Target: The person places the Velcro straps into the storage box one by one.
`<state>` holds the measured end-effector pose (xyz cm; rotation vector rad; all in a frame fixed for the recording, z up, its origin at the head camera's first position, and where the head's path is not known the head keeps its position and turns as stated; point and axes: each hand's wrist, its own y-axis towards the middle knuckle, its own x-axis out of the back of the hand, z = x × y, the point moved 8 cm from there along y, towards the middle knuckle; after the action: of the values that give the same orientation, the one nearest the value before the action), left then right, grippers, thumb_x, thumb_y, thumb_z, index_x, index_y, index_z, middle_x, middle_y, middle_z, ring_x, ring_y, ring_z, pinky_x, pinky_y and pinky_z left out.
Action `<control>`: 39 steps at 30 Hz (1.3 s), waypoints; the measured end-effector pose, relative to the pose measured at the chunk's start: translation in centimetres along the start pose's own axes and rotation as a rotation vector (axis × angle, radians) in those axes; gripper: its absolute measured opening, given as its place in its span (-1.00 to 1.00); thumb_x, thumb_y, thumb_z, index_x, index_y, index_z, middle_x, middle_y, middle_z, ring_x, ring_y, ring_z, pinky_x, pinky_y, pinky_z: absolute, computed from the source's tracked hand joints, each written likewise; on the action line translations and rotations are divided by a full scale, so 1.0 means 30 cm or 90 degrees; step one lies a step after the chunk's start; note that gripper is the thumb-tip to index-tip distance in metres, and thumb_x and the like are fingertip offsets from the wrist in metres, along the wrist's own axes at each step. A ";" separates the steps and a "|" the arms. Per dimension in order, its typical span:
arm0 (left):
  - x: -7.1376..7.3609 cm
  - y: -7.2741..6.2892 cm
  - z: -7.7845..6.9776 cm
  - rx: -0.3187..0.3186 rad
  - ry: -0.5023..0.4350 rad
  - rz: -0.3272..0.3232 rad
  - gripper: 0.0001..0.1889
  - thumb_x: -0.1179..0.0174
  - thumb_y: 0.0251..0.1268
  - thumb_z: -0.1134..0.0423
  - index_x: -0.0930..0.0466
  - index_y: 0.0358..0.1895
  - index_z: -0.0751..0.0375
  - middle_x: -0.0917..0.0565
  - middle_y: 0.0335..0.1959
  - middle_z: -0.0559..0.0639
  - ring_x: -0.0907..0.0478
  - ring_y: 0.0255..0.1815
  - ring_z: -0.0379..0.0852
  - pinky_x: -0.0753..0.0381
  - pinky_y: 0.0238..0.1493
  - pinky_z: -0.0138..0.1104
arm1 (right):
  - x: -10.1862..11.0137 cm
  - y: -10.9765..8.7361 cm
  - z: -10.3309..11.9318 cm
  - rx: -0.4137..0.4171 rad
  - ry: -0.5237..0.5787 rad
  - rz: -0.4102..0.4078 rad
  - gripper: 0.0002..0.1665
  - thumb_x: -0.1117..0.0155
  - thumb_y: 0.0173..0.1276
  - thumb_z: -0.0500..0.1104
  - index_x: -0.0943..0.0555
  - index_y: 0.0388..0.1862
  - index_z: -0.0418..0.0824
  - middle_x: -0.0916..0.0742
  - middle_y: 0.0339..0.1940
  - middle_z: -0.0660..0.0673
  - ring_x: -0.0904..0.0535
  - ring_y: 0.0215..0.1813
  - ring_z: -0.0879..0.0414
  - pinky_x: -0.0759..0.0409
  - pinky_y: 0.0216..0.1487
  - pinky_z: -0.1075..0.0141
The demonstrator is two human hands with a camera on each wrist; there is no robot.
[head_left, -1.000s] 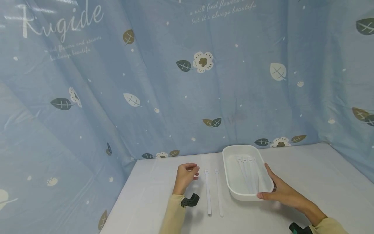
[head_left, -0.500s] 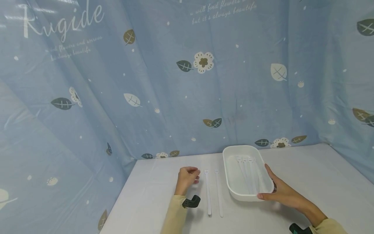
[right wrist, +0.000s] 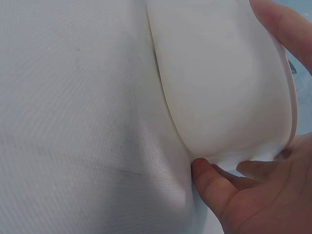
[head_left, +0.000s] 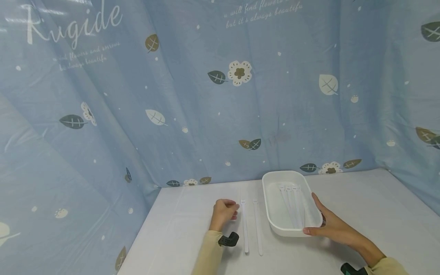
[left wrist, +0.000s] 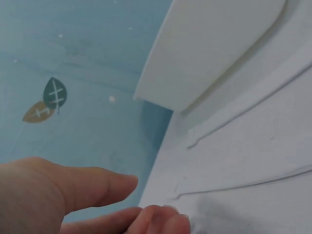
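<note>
My right hand [head_left: 331,225] grips the near right corner of a white plastic tray [head_left: 273,212], thumb at one side and fingers along the other. In the right wrist view, fingertips press the wall of the tray [right wrist: 219,83] low down. Several thin white straps with wider slotted heads [head_left: 290,204] lie inside it. Left of the tray, two similar straps lie roughly parallel on the table, one nearer [head_left: 245,229] my left hand and one closer to the tray [head_left: 258,229]. My left hand [head_left: 222,214] is loosely bent beside the nearer strap's head, thumb apart from the fingers, holding nothing.
A white cloth covers the table [head_left: 182,229]. Behind it hangs a blue curtain [head_left: 213,114] with leaf and flower prints, which meets the table's far edge just behind the tray. Dark devices sit on both wrists, one at the left cuff [head_left: 228,239].
My left hand has moved a little right and nearer to me, closer to the nearer strap's head. The right hand, tray and straps look the same.
</note>
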<state>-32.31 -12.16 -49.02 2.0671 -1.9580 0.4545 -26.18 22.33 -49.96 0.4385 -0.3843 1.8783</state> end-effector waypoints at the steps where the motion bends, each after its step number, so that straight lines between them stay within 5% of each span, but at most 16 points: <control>1: -0.003 -0.002 0.001 -0.001 0.004 0.000 -0.78 -0.34 0.31 0.35 -0.71 -0.10 0.47 -0.74 -0.40 0.16 -0.67 -0.53 -0.18 -0.77 -0.44 -0.34 | -0.001 0.000 0.001 0.001 0.000 0.000 0.50 -0.49 0.31 -0.05 0.52 0.67 -0.27 0.02 0.62 -0.66 -0.51 0.38 -0.45 -0.65 0.16 -0.12; 27: -0.055 -0.031 -0.006 -0.001 0.133 0.017 -0.77 -0.37 0.27 0.35 -0.68 -0.10 0.45 -0.70 -0.55 0.02 -0.57 -0.63 -0.23 -0.55 -0.51 -0.43 | 0.000 -0.003 0.004 0.003 0.002 0.003 0.49 -0.48 0.32 -0.05 0.53 0.67 -0.26 0.04 0.62 -0.66 -0.46 0.41 -0.52 -0.65 0.16 -0.14; 39: -0.085 -0.048 -0.034 -0.026 0.203 0.014 -0.66 -0.55 -0.04 0.47 -0.71 -0.14 0.44 -0.69 -0.45 0.01 -0.59 -0.49 -0.21 -0.65 -0.39 -0.38 | 0.002 -0.004 0.004 -0.007 -0.020 -0.002 0.49 -0.48 0.31 -0.01 0.51 0.67 -0.28 0.06 0.63 -0.65 -0.37 0.45 -0.60 -0.62 0.21 -0.22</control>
<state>-31.03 -9.35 -49.05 1.8195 -1.7867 0.6950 -26.09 22.37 -49.80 0.4621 -0.4144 1.8666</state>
